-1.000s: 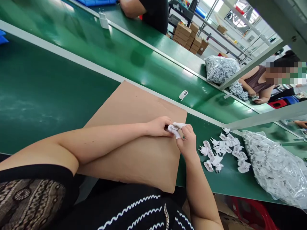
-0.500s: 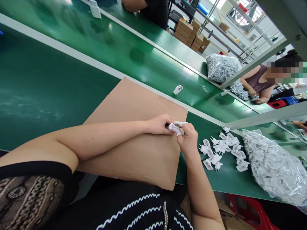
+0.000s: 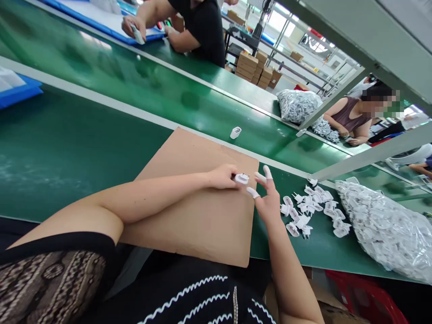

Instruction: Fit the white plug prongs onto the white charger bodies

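Note:
Over the brown cardboard sheet (image 3: 202,225), my left hand (image 3: 222,176) is closed around a white plug adapter (image 3: 242,179), whose two pins stick out to the right. Just right of it, my right hand (image 3: 268,200) is open, with white finger covers on the thumb and fingers and nothing in its grasp. A loose pile of white plug pieces (image 3: 305,207) lies on the green table to the right of that hand. Beyond the cardboard, a single white adapter body (image 3: 236,132) sits on the green conveyor.
A large clear bag of white plug parts (image 3: 384,225) lies at the right. Another full bag (image 3: 299,105) stands across the conveyor (image 3: 189,99). Two co-workers handle small parts on the far side. A metal post (image 3: 371,155) rises at the right; a blue tray (image 3: 20,92) is at the left.
My right hand has let go of the plug adapter and drawn back to the right, its fingers spreading. My left hand keeps the adapter. The camera's view has shifted, showing more of the far co-worker.

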The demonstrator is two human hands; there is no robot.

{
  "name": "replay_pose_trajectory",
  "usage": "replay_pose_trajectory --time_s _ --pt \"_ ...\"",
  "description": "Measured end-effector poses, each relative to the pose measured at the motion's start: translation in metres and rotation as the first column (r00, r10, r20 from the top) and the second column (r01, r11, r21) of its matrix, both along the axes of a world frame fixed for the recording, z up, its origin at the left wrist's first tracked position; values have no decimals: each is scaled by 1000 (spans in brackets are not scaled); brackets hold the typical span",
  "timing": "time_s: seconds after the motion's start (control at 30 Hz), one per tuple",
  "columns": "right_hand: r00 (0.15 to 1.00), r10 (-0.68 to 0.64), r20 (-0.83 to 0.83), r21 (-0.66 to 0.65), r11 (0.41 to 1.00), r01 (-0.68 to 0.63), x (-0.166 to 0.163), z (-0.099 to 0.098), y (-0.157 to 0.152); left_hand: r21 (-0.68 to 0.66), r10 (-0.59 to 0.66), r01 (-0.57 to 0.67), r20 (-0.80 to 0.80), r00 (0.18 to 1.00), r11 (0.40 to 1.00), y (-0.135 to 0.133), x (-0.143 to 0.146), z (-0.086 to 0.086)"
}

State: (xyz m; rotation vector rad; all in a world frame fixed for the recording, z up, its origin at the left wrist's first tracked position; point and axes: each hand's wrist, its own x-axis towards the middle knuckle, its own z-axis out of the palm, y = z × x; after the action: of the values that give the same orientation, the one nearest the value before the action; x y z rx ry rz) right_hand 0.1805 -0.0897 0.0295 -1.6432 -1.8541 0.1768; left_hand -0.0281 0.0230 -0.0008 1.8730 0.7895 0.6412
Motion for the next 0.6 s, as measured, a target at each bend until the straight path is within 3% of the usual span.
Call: replay_pose_trajectory --time_s 0.07,0.17,0.27,0.33,0.4,0.43,0.53,0.57,0.6 --pt "988 -94 123 58 994 87 27 1 -20 31 210 -210 2 978 977 23 -7 5" --pt "852 -294 433 43 951 306 67 -4 -49 123 536 -529 -31 844 840 77 -27 10" --pt "694 -358 625 -28 878 478 89 -11 -62 254 715 -672 -152 683 696 134 -50 10" --pt "654 -374 657 -39 850 526 94 -14 -62 278 758 -705 -254 601 653 161 -61 8" --pt "654 -393 646 -31 843 537 96 -15 -58 256 766 -727 -314 561 637 173 -66 7" --pt "665 -400 631 -26 845 534 97 -16 -56 264 793 -753 -306 527 603 173 -65 7" --pt "715 -421 558 -9 858 513 100 -19 -53 381 908 -827 -105 406 413 161 -55 7" --pt "730 -438 525 -2 857 515 100 -20 -52 426 907 -817 -20 421 388 155 -49 6" --pt "744 -458 487 4 853 522 101 -20 -51 468 880 -785 34 474 405 151 -44 5"
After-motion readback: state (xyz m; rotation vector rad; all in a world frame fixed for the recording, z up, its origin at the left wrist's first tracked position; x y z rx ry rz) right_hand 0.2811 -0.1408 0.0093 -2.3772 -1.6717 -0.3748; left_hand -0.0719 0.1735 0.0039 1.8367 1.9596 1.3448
